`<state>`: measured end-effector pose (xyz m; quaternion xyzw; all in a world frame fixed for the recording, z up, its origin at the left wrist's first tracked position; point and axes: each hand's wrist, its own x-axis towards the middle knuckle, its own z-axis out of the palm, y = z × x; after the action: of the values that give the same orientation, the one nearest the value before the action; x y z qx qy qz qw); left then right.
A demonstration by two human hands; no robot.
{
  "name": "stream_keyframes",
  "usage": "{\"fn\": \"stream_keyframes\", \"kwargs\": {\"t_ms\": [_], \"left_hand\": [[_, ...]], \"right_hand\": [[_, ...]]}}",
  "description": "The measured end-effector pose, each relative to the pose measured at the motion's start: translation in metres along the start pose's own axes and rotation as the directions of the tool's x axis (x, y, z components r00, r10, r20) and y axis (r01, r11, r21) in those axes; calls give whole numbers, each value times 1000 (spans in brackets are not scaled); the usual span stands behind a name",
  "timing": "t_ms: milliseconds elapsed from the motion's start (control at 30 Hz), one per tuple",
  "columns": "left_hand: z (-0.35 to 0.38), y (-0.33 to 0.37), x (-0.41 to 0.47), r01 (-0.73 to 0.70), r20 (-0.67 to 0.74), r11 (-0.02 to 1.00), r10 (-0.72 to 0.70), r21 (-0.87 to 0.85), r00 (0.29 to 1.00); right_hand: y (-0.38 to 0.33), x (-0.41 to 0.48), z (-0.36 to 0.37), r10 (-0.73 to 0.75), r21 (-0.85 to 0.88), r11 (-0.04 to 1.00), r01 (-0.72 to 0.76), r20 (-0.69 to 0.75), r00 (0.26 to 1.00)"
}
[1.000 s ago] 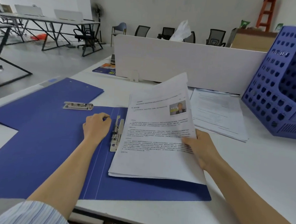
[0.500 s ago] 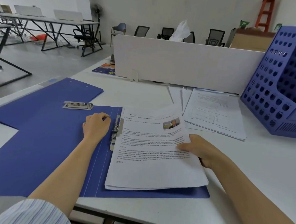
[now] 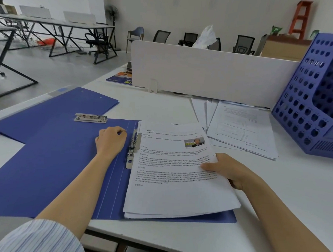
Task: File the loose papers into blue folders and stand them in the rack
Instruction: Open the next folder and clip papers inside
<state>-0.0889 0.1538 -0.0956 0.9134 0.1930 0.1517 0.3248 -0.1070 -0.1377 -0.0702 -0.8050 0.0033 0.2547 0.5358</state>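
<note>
An open blue folder (image 3: pixel 48 169) lies flat on the white desk. A stack of printed papers (image 3: pixel 174 177) rests on its right half, beside the metal clip (image 3: pixel 133 149) along the spine. My left hand (image 3: pixel 110 141) presses on the folder just left of the clip, fingers curled, at the clip's lever. My right hand (image 3: pixel 227 171) grips the right edge of the paper stack, thumb on top. A second open blue folder (image 3: pixel 65 108) with its own clip lies behind the first. More loose papers (image 3: pixel 239 128) lie fanned at the back right. The blue perforated rack (image 3: pixel 315 103) stands at the far right.
A white desk divider (image 3: pixel 209 74) runs along the back of the desk. A colourful booklet (image 3: pixel 121 78) lies at its left end. The desk's front edge is close to my body. Tables and office chairs stand across the room.
My right hand has lowered the paper stack from a lifted, tilted pose until it lies flat on the folder's right half. My left hand has stayed by the clip.
</note>
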Motion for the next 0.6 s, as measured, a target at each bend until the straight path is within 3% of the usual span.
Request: {"fn": "stream_keyframes", "kwargs": {"t_ms": [267,433,500,600], "left_hand": [[1,0,2,1,-4,1000,-1,13,1000],[1,-1,0,-9,-1,1000,9,20,1000],[0,0,-1,-18,-5,1000,18,21,1000],[0,2,-3,-45,-27,999,44,-15,999]], "right_hand": [[-4,-2,2,-23,-164,987,6,-99,995],[-5,2,1,-62,-386,922,-36,-238,969],[-4,2,0,-98,-526,847,-82,-306,947],[-4,-4,3,-274,-773,605,-189,-425,863]]}}
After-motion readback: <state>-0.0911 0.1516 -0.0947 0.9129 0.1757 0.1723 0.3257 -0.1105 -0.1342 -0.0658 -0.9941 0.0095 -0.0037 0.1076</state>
